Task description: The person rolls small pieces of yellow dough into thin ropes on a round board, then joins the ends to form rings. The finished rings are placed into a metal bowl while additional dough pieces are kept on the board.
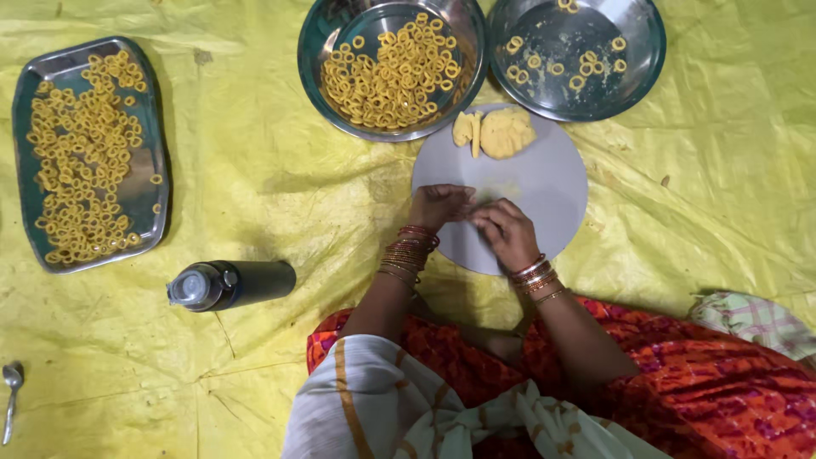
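Note:
My left hand (438, 206) and my right hand (507, 232) meet over the near part of a round grey board (552, 191), fingers pinched together on a small piece of yellow dough that is mostly hidden between them. A lump of yellow dough (501, 133) and smaller cut pieces lie on the board's far edge. Both wrists wear several bangles.
A steel bowl (316, 59) heaped with dough rings and a steel plate (637, 34) with several rings stand beyond the board. A rectangular steel tray (153, 204) of rings lies at left. A dark flask (229, 285) lies on the yellow sheet; a spoon (10, 395) at bottom left.

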